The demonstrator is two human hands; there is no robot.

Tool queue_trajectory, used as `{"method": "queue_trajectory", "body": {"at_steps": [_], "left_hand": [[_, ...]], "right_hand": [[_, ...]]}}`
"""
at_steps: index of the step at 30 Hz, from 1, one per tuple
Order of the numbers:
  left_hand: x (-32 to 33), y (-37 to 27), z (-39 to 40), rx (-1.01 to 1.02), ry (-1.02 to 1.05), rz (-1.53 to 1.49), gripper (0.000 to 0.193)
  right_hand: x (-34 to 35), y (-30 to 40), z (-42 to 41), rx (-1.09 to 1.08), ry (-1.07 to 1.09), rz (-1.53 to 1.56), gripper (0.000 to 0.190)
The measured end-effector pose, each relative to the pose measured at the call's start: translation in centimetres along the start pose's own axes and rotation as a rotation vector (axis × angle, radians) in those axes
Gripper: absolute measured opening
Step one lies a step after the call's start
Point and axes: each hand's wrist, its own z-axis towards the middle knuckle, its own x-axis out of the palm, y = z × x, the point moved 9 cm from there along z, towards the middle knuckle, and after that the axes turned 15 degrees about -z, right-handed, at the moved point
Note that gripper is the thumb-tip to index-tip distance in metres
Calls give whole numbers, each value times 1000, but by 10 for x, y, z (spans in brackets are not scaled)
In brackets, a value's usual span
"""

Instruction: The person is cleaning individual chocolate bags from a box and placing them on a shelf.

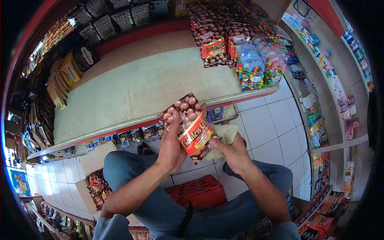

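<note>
A glossy pouch of chocolate balls [192,130], brown with a red and yellow band, is held tilted in front of me above my knees. My left hand [172,147] grips its left side, thumb lying over the front. At the lower right corner, my right hand [232,150] pinches the pouch with a pale yellow cloth [223,136] bunched between palm and pack. Part of the cloth disappears behind the pouch. Beyond it, similar pouches [213,49] stand in rows at the shelf's right end, beside clear bags of coloured candy [255,72].
A pale shelf board [144,81] with a red front edge spans ahead. Yellow and dark packets [70,70] line its left end. An open cardboard box [84,192] of pouches sits left of my knee. A red plastic crate [198,192] lies between my legs. Stocked shelving [327,75] runs along the right.
</note>
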Motion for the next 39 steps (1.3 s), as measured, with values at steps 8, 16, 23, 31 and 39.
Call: {"method": "queue_trajectory", "body": {"at_steps": [8, 16, 23, 31, 39], "left_hand": [[1, -20, 5, -53, 43, 19, 66], [-3, 7, -20, -177, -86, 164, 58], [0, 18, -15, -222, -52, 95, 54], [2, 28, -11, -312, -27, 31, 62], [15, 13, -9, -301, 101, -211, 56]], "right_hand": [[-45, 56, 3, -242, -351, -324, 47], [55, 75, -10, -725, -80, -1204, 85], [34, 75, 2, -766, -117, -1121, 87], [0, 90, -2, -763, -355, -1119, 73], [62, 70, -26, -880, -52, -1199, 70]]}}
